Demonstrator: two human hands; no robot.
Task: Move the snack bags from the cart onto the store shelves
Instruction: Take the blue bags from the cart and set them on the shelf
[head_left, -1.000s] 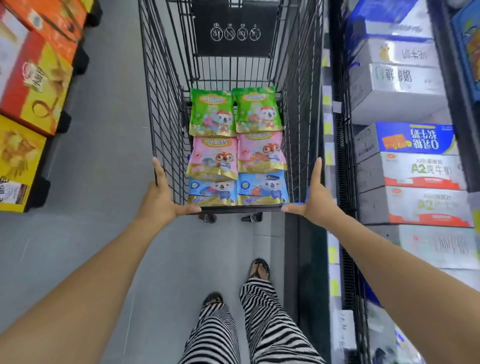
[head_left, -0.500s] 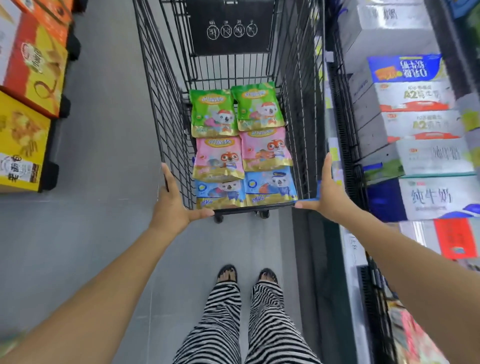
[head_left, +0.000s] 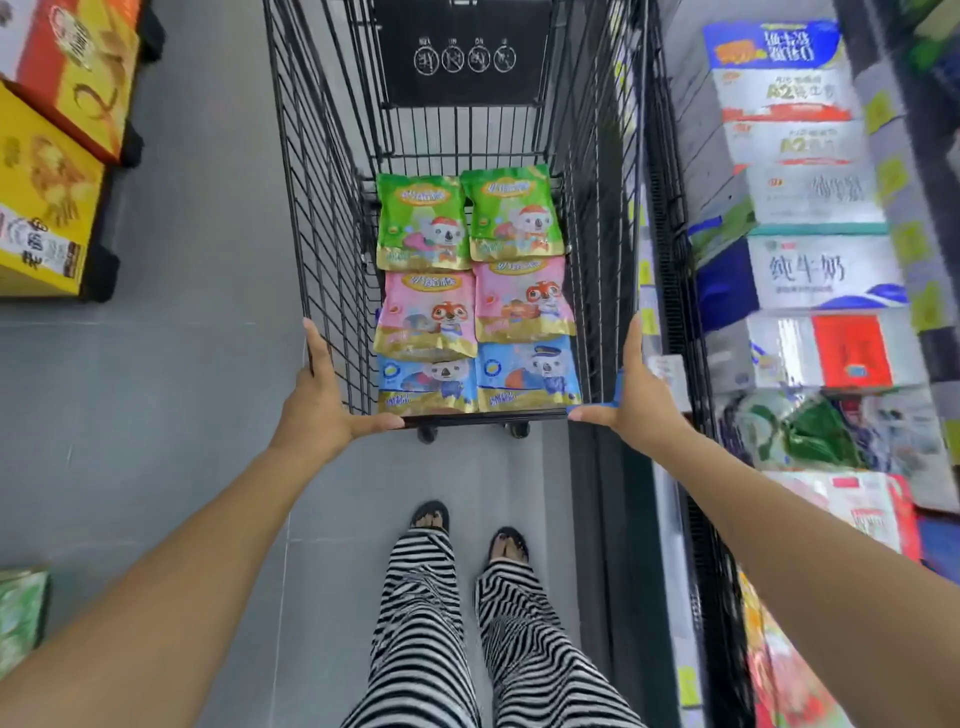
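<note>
A black wire cart (head_left: 332, 218) stood in the aisle directly ahead of the person, and both hands were on its near end. The left hand (head_left: 319, 410) gripped the near left corner, fingers laid up along the side mesh and thumb hooked along the near rim; the right hand (head_left: 631, 402) held the near right corner the same way, fingers pointing up the side and thumb turned inward along the rim, beside a bit of blue trim (head_left: 617, 387). Neither hand touched a bag. Six snack bags lay flat on the cart floor in two columns of three — a green pair (head_left: 470, 221) at the far end, a pink pair (head_left: 475, 306) in the middle, and a blue pair (head_left: 480, 382) nearest the person, each row overlapping the next one toward the near end. A black panel (head_left: 462, 52) with round white symbols hung on the far end of the basket. Just beside the cart on the right ran the store shelves (head_left: 675, 208), stacked with white, blue and red milk cartons (head_left: 810, 270). Across the grey floor (head_left: 197, 364) on the left sat yellow and red boxes (head_left: 47, 208). Below, striped trousers (head_left: 467, 639) and dark sandals — both feet well behind the cart.
</note>
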